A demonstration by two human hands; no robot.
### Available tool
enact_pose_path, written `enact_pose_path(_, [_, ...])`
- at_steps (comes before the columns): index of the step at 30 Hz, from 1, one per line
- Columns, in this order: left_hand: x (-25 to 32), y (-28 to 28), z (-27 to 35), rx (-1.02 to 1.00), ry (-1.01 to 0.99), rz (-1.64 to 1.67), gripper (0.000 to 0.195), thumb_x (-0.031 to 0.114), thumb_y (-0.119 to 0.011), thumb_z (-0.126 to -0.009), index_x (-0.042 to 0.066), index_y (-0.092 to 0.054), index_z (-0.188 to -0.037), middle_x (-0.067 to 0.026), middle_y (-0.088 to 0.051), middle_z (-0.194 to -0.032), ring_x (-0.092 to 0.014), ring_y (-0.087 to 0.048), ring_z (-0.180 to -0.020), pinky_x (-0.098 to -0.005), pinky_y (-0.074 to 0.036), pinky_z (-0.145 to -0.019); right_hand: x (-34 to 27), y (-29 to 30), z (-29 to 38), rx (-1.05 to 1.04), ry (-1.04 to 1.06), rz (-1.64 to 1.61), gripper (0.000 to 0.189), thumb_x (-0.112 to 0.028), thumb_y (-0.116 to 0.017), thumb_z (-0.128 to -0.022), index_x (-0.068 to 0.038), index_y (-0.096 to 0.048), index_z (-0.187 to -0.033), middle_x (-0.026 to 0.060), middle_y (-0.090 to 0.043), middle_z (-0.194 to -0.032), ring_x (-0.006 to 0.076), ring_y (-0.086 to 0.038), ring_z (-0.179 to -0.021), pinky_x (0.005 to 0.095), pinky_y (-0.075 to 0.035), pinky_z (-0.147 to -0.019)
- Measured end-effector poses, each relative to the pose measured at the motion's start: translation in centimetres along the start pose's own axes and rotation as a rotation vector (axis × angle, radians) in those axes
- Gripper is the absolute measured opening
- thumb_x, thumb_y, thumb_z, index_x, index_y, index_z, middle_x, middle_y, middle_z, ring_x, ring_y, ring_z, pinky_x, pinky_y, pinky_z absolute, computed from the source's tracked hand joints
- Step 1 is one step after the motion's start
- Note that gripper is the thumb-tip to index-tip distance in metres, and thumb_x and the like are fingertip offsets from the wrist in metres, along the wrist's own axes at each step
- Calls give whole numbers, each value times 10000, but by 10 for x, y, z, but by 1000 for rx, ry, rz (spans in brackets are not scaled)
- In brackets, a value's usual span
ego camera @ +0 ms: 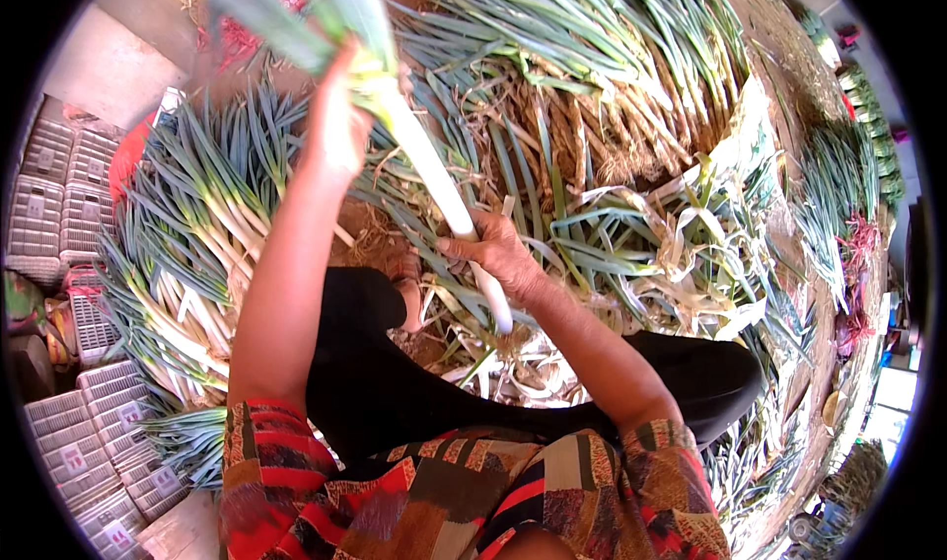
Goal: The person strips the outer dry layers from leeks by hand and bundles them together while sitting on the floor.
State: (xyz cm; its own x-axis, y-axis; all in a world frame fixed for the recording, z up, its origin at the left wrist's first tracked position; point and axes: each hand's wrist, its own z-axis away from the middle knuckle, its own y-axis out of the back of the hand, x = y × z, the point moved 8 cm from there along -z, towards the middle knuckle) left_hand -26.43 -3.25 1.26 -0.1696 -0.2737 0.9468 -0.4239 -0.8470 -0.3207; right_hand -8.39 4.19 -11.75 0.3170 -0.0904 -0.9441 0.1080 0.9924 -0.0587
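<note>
My left hand [344, 120] is closed around the leafy upper part of a large green onion [433, 164], just where the white shank turns green. Its leaves are blurred at the top of the view. Lower down, my right hand [492, 249] grips the white shank, thumb across it. The shank slants down to the right, its root end above my lap. Beneath my right hand lie stripped, withered onion leaves [688, 242]. A pile of cleaned green onions [214, 227] with white shanks lies beside my left forearm.
Uncleaned green onions [592, 108] with brown, dirty stems are heaped ahead. Plastic crates [96, 441] are stacked at the left, near a red bag [132, 157]. More green onions [840, 190] lie along the far right. My bent knee [695, 375] is at the right.
</note>
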Motion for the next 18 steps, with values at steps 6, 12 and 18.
enact_pose_path(6, [-128,-39,93,-436,611,-662,634,435,-684,-736,-7,-447,-1125,-127,-569,-943,-220,-567,-843,-332,-492,-701,7,40,-17,82,76,-597,513,-110,-642,-789,-5,-396,-1227,100,-542,-987,167,-521,-864,280,-454,-713])
enact_pose_path(12, [-174,-42,172,-111,827,-145,384,383,-549,-869,43,-475,-1033,-63,-548,-735,-161,-548,-610,-285,-442,-467,29,46,-16,192,-88,-536,462,-110,-657,-753,26,-452,-1145,129,-565,-946,218,-539,-828,344,-438,-759])
enact_pose_path(18, [-120,-42,222,-26,586,-102,275,303,-493,-911,45,-477,-1004,-4,-499,-591,-102,-456,-438,-234,-373,-386,-5,29,-41,347,-181,-704,421,-68,-625,-746,-39,-468,-1135,101,-575,-784,212,-548,-690,371,-458,-564])
